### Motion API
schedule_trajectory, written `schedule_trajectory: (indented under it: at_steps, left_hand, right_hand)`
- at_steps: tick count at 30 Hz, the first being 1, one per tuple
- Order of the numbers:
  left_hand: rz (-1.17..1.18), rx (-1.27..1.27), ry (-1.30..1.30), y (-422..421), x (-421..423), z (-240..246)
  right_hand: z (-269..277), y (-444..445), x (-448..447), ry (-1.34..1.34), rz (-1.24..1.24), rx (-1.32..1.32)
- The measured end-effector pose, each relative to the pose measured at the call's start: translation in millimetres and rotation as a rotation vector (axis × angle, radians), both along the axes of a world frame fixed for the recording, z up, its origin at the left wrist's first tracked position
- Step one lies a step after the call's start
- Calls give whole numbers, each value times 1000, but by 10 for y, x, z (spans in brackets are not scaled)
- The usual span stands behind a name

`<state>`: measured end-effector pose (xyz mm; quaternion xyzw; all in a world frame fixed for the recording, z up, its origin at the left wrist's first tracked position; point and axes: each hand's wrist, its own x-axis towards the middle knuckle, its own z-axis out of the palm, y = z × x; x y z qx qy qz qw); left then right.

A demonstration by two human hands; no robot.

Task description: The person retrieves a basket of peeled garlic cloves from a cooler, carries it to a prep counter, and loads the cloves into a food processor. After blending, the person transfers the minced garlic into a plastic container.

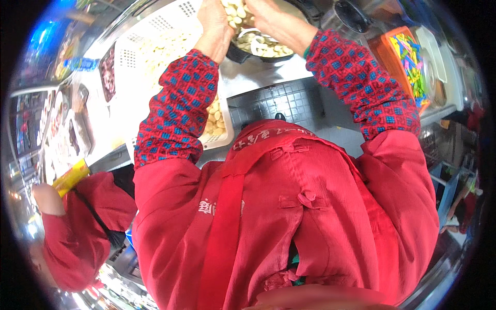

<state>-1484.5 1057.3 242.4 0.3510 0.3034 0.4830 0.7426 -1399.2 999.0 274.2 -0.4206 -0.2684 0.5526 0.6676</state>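
At the top centre my left hand (215, 29) and my right hand (267, 19) face each other, with a heap of pale, bean-like pieces (235, 12) between them. Both hands are cut by the upper picture edge, and some fingers are hidden. Below the heap, a dark round pan (263, 58) holds more such pieces around a pale ring-like part. Beside my left forearm lies a large white perforated plastic basket (126, 83) with many pale pieces spread in it; those at its near end look yellower.
An orange tray (399, 58) of colourful small sticks or clips stands at right, beside a white container (432, 58). Left are a tray of purplish food (108, 75), a blue-labelled bottle (81, 64) and several trays. A co-worker's red sleeve (73, 236) is at lower left, the hand holding a yellow packet (71, 177).
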Motion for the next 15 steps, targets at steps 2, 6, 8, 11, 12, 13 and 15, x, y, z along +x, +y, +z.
schedule_trajectory:
  at_steps: [2, 6, 8, 11, 12, 13, 15]
  left_hand:
    - [-183, -129, -206, -56, 308, -27]
    - [-395, -373, 348, -228, 380, -11]
    - [-376, -384, 501, -279, 311, 4]
    - [-453, -321, 363, -207, 112, 1]
    - [-457, -340, 306, -136, 14, -2]
    - [-457, -366, 250, -86, -115, -33]
    - [-462, -432, -7, 71, -460, -73]
  right_hand:
    - [-60, -270, 540, -72, 236, 112]
    - [-171, 51, 1059, -292, 484, -111]
    - [-358, 102, 1259, -419, 508, -114]
    - [-523, 245, 1398, -1130, 409, -310]
    - [-524, 284, 1412, -1324, 389, -297]
    - [-520, 342, 1377, -1546, 222, -144]
    - [-466, 518, 1175, -1632, -60, 108]
